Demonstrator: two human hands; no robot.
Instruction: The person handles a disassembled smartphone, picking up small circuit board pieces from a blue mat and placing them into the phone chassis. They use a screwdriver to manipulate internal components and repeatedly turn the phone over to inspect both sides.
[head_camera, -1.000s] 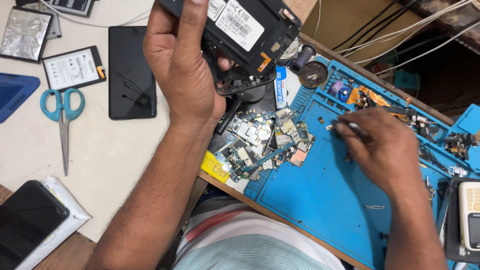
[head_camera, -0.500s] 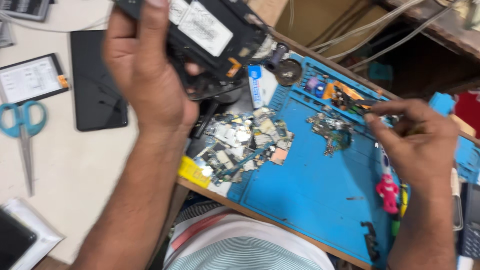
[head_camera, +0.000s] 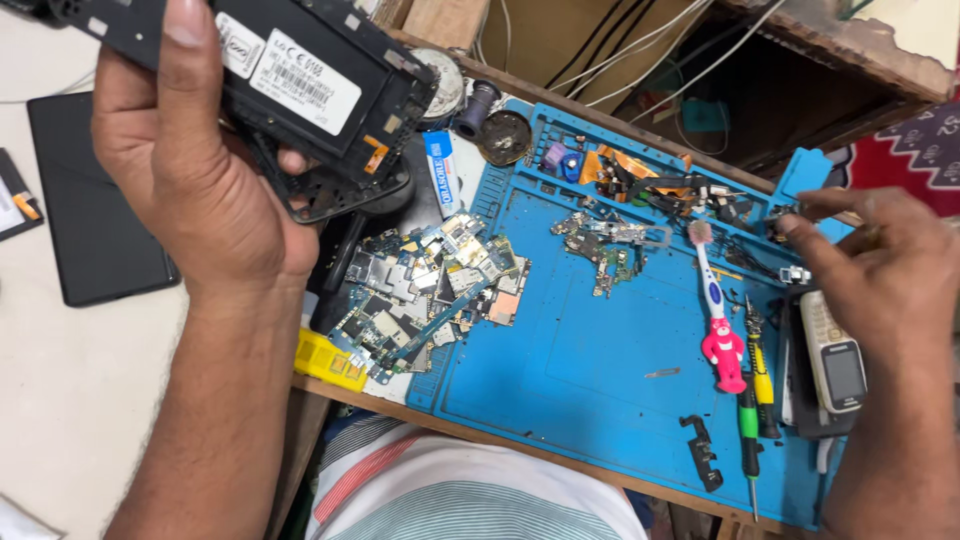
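My left hand (head_camera: 190, 170) grips an opened black phone body (head_camera: 300, 85) with white labels on its inner side, raised above the left part of the bench. My right hand (head_camera: 880, 270) hovers at the far right of the blue work mat (head_camera: 580, 360), thumb and fingertips pinched close on a small dark part (head_camera: 782, 218) beside the mat's parts tray. Whether the part is lifted clear of the tray I cannot tell.
A heap of small circuit boards (head_camera: 430, 290) lies at the mat's left edge. A pink-handled toothbrush (head_camera: 718, 310), screwdrivers (head_camera: 752, 400), an old keypad phone (head_camera: 832, 355), a black tablet (head_camera: 90, 210) and a yellow box (head_camera: 328, 362) surround the hands. Cables hang behind the bench.
The view has swung right. My right hand moved from the middle of the mat out to its far right edge. My left hand kept its hold on the phone body.
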